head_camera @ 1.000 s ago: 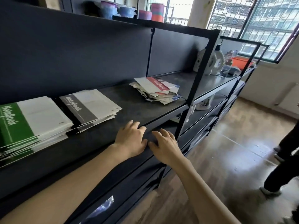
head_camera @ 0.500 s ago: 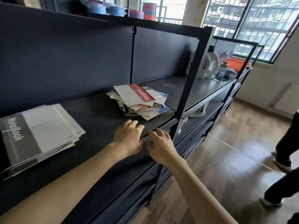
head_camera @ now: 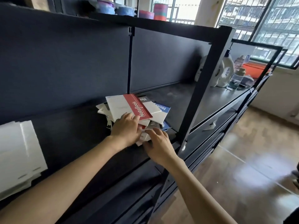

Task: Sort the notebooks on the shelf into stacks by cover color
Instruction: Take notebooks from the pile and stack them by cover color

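Observation:
A messy pile of notebooks [head_camera: 155,110] lies on the black shelf [head_camera: 72,139], just left of the upright post. Its top one is a white notebook with a red band [head_camera: 129,105]; blue-banded [head_camera: 163,108] and grey-banded ones stick out beneath. My left hand [head_camera: 127,129] rests on the near edge of the top notebook, fingers fairly straight. My right hand [head_camera: 157,143] touches the pile's front lower corner, fingers bent at the notebook edges; whether it grips any is unclear. A sorted white stack [head_camera: 17,152] lies at the far left, partly cut off.
A black post [head_camera: 202,88] stands right of the pile. Beyond it are a white jug [head_camera: 224,73], a glass jar [head_camera: 234,80] and an orange tub [head_camera: 254,70]. Colourful containers [head_camera: 126,10] sit on the top shelf. Wooden floor lies to the right.
Both hands have left the shelf's front edge and reached forward onto the mixed pile. The view has shifted right, so the green stack is out of frame.

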A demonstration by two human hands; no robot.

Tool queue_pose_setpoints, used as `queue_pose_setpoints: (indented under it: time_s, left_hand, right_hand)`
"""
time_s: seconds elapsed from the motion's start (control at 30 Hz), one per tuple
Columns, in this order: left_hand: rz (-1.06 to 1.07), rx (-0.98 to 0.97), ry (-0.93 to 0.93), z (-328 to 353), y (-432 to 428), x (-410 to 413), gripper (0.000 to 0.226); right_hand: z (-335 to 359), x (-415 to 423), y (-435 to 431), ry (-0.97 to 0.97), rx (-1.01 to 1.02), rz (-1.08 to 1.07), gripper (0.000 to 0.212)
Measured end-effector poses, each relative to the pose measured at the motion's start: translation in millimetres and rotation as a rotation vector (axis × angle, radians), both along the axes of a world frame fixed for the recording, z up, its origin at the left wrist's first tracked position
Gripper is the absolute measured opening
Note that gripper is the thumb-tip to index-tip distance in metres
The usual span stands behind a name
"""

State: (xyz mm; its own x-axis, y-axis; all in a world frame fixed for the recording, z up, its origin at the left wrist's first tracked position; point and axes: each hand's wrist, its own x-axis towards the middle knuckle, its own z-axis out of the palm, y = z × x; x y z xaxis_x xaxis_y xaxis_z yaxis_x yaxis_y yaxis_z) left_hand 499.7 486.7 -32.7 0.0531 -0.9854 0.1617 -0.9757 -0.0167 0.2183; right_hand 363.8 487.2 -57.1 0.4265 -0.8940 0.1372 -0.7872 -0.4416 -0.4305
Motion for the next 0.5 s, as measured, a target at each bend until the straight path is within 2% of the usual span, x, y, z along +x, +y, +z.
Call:
queue_pose_setpoints:
  time_s: [0.07,0.2,0.33,0.5]
  left_hand:
    - [0.041,0.005,0.003,-2.3,-14.0,3.9,0.052]
    - [0.149,0.165,-0.034,-17.4,-29.0,13.2,0.068]
    - [0.188,0.157,-0.088,-22.3,-29.3,13.2,0.071]
    - [0.191,0.156,-0.095,-14.1,-20.3,11.2,0.077]
  right_hand:
    - [2.8,1.6,-8.1,0.000,0.010,0.018,0.050]
    - [6.7,1.7,-22.3,-0.038,-0.007,0.070,0.048]
    - [5.5,-0.6,-36.0,-0.059,-0.008,0.123,0.047]
    - [1.9,-1.8,-44.1,-0.175,-0.008,0.156,0.048]
